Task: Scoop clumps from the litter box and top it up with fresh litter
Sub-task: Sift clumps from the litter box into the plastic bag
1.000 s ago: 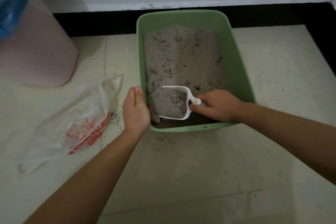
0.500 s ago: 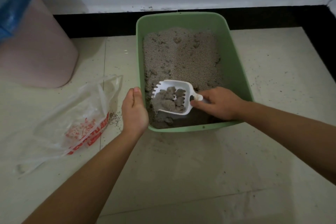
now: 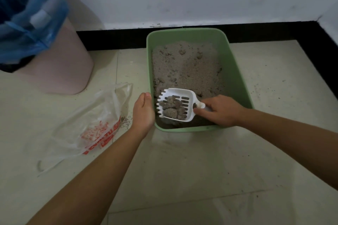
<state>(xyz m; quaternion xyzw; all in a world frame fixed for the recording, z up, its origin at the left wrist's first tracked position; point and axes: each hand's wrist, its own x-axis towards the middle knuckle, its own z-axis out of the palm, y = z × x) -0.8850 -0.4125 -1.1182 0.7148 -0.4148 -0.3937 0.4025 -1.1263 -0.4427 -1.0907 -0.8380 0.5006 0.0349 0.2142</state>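
Note:
A green litter box (image 3: 237, 78) sits on the tiled floor against the wall, holding grey litter (image 3: 186, 65) piled toward the far end. My right hand (image 3: 222, 110) grips the handle of a white slotted scoop (image 3: 186, 95), which is lifted over the box's near end. Several grey clumps (image 3: 172, 107) lie in the scoop. My left hand (image 3: 143, 112) rests with straight fingers against the outside of the box's near-left wall.
A clear plastic bag with red print (image 3: 95, 124) lies flat on the floor left of the box. A pink bin (image 3: 58, 71) lined with a blue bag (image 3: 31, 20) stands at the far left. Spilled litter grains (image 3: 126, 120) lie beside the bag.
The scoop rose out of the litter; loose grains sifted through its slots, leaving clumps in it. The view pulled back and up, showing more of the bin. My left hand stayed on the box.

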